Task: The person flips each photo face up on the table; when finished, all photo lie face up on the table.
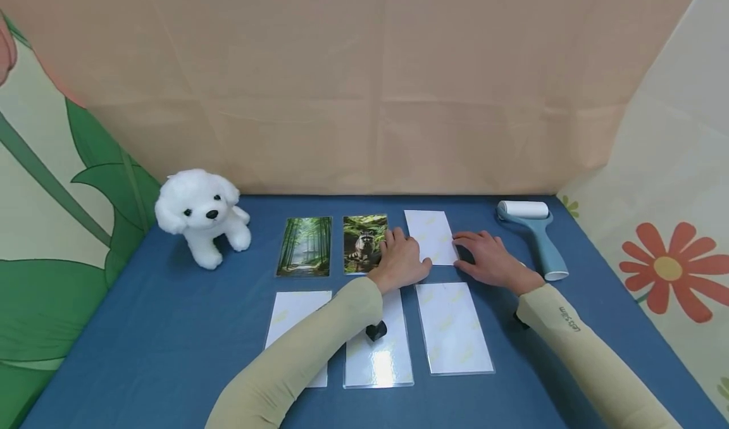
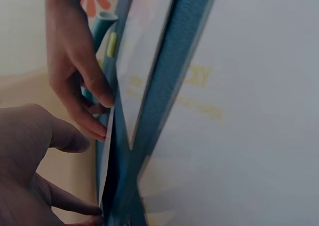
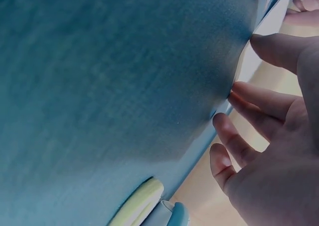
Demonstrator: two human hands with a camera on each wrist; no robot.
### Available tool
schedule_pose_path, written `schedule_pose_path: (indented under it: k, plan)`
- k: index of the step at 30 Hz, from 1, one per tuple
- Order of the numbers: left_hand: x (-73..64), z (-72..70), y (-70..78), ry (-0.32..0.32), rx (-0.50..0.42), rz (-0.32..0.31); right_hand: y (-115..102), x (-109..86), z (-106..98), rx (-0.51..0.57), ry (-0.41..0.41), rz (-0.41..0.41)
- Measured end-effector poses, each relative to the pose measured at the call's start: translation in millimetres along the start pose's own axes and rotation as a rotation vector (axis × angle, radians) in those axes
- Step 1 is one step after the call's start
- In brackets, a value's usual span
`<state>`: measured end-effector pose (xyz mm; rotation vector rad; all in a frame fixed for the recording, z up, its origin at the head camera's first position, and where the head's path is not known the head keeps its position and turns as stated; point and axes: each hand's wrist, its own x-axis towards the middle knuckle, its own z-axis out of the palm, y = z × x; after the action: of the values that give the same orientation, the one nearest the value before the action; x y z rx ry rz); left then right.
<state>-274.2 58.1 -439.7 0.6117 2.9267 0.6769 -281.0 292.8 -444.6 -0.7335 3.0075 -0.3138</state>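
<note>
In the head view, a white-backed laminated card [image 1: 431, 236] lies face down at the right of the back row, between both hands. My left hand [image 1: 400, 261] is at its left edge, fingertips touching it, and covers part of the raccoon picture card [image 1: 359, 244]. At the card's right edge, my right hand [image 1: 491, 259] touches with thumb and fingertips. The left wrist view shows this card [image 2: 107, 156] nearly edge-on, with the right hand [image 2: 79, 61] beyond it. In the right wrist view, the right hand's fingers [image 3: 264, 99] lie fairly straight along the edge.
A bamboo forest picture card [image 1: 304, 247] lies at the back left. In front are three more face-down cards, including the right one [image 1: 455, 328]; the left sleeve partly hides the others. A white plush dog [image 1: 202, 217] stands left; a blue-handled lint roller [image 1: 535, 233] lies right.
</note>
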Motion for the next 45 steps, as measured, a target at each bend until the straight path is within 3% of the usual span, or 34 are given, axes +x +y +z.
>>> schedule_pose_path:
  k: [15,23,33,37,45]
  plan:
    - [4.0,-16.0,17.1,0.086,-0.131,0.030,-0.7,0.9,-7.4,0.141,0.020,-0.004]
    - [5.7,-22.9,26.9,0.091,-0.226,0.045,-6.9,0.7,-12.2,0.325,0.014,0.107]
    - [9.8,-15.4,31.9,0.063,-0.420,0.035,-17.6,4.7,-24.1,0.567,-0.134,0.296]
    - [12.2,-12.1,33.4,0.053,-0.495,0.055,-21.5,6.6,-31.2,0.633,-0.179,0.333]
    - [17.5,-2.0,40.1,0.003,-0.486,0.082,-20.1,6.9,-38.5,0.680,-0.172,0.341]
